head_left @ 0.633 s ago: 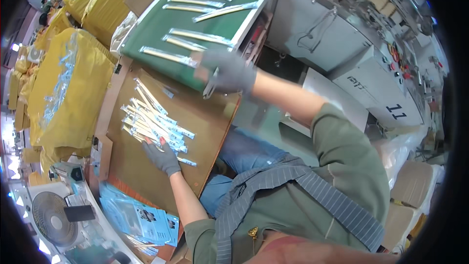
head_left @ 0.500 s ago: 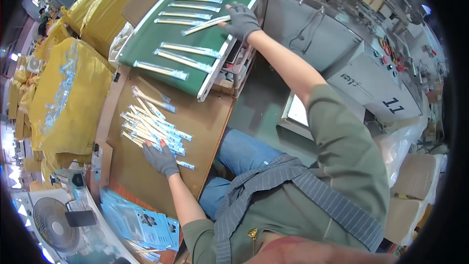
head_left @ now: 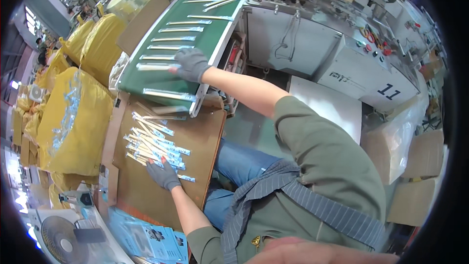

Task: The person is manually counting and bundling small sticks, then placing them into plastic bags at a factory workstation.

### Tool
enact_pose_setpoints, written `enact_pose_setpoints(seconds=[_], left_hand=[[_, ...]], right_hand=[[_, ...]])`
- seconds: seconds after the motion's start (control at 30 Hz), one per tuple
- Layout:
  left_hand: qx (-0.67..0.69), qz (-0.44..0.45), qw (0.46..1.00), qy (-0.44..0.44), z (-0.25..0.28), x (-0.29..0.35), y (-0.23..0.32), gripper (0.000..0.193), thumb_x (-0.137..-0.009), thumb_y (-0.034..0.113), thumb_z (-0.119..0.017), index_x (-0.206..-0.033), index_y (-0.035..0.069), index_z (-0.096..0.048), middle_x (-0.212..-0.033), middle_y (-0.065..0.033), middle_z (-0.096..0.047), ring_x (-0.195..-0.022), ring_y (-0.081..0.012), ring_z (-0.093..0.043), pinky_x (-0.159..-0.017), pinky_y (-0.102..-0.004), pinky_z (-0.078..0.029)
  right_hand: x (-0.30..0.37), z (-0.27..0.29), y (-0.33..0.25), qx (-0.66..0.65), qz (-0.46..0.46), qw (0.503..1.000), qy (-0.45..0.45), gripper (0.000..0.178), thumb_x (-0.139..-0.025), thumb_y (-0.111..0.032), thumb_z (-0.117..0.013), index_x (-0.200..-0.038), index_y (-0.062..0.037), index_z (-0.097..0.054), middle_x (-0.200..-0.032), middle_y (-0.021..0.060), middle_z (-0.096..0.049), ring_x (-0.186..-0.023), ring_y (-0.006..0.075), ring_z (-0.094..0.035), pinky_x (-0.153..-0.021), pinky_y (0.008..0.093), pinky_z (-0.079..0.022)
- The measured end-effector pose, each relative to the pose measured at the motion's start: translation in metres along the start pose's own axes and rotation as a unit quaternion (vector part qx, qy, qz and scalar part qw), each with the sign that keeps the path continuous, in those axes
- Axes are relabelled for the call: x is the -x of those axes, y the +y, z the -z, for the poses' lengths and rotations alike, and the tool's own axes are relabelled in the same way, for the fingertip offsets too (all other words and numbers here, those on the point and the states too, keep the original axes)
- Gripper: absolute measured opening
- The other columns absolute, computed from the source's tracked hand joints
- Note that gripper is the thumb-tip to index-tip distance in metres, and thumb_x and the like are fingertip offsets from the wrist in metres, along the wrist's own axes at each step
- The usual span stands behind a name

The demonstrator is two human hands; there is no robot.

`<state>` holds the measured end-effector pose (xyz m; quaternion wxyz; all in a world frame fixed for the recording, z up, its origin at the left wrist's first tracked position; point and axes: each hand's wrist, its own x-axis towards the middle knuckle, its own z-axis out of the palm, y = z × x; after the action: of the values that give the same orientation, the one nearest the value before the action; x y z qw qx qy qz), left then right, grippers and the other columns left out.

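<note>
Thin chopsticks in clear and blue wrappers lie in a row across a green conveyor belt (head_left: 131,84). My right hand (head_left: 192,65), in a grey glove with bare fingertips, is over the belt's right side. Its fingers curl round the right end of one wrapped pair of chopsticks (head_left: 154,67), partly hiding it. A loose pile of wrapped chopsticks (head_left: 151,142) rests on the brown table below the belt. My left hand (head_left: 163,173), gloved the same way, lies at the pile's near edge, fingers apart and touching the packets.
Yellow sacks (head_left: 78,117) stand along the left. A fan (head_left: 63,237) and blue printed bags (head_left: 154,239) are at the lower left. A grey machine cabinet (head_left: 293,39) stands right of the belt, with cardboard boxes (head_left: 425,154) at the far right.
My right hand has moved left and nearer along the belt, from a slanted packet to one lying crosswise. My left hand stays by the pile. The whole view has shifted.
</note>
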<state>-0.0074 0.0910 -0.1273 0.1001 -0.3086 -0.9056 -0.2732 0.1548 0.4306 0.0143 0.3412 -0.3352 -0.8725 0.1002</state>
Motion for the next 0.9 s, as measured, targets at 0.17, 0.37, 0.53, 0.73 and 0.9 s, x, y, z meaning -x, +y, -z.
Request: enact_pose_setpoints(seconds=[0.17,0.37,0.53,0.73,0.9], left_hand=[[-0.009,-0.019,1.000,0.009,-0.001,-0.002,-0.005,0.063,-0.087,0.043,-0.052,-0.133,0.001,-0.043,-0.137,-0.0234,-0.041,-0.127,-0.0376,-0.037,-0.107,-0.0444,-0.028],[-0.008,-0.021,1.000,0.019,0.001,0.000,-0.002,0.063,-0.087,0.045,-0.052,-0.133,0.001,-0.044,-0.136,-0.0234,-0.042,-0.126,-0.0382,-0.039,-0.106,-0.0447,-0.029],[-0.008,-0.013,1.000,0.001,0.004,0.000,0.004,0.064,-0.088,0.044,-0.052,-0.132,0.000,-0.044,-0.138,-0.0231,-0.040,-0.128,-0.0375,-0.036,-0.107,-0.0424,-0.028],[-0.010,-0.012,1.000,0.003,0.003,0.000,0.000,0.063,-0.088,0.044,-0.052,-0.132,-0.001,-0.044,-0.138,-0.0233,-0.040,-0.128,-0.0373,-0.036,-0.107,-0.0422,-0.028],[-0.010,-0.035,0.999,0.030,0.000,-0.001,-0.005,0.061,-0.088,0.043,-0.052,-0.131,0.001,-0.046,-0.135,-0.0225,-0.044,-0.125,-0.0379,-0.040,-0.105,-0.0444,-0.031]], right_hand=[[0.002,-0.003,0.002,-0.045,-0.023,0.990,0.132,0.071,-0.083,-0.053,-0.053,-0.126,0.0026,-0.046,-0.127,0.0263,-0.045,-0.120,0.0397,-0.041,-0.103,0.0450,-0.030],[0.022,-0.015,0.034,0.037,-0.035,0.986,0.156,0.081,-0.084,-0.055,-0.049,-0.136,0.0054,-0.033,-0.139,0.0335,-0.028,-0.132,0.0443,-0.025,-0.110,0.0495,-0.017],[0.026,-0.014,0.033,0.060,-0.014,0.986,0.156,0.081,-0.086,-0.057,-0.046,-0.137,0.0048,-0.032,-0.140,0.0318,-0.028,-0.133,0.0438,-0.023,-0.110,0.0509,-0.013],[0.028,-0.014,0.031,0.057,0.004,0.984,0.167,0.076,-0.085,-0.052,-0.052,-0.136,0.0022,-0.035,-0.139,0.0291,-0.031,-0.133,0.0425,-0.025,-0.110,0.0506,-0.016],[0.029,-0.014,0.031,0.074,0.002,0.984,0.160,0.077,-0.085,-0.054,-0.052,-0.135,0.0018,-0.035,-0.139,0.0291,-0.032,-0.132,0.0424,-0.026,-0.110,0.0517,-0.016]])
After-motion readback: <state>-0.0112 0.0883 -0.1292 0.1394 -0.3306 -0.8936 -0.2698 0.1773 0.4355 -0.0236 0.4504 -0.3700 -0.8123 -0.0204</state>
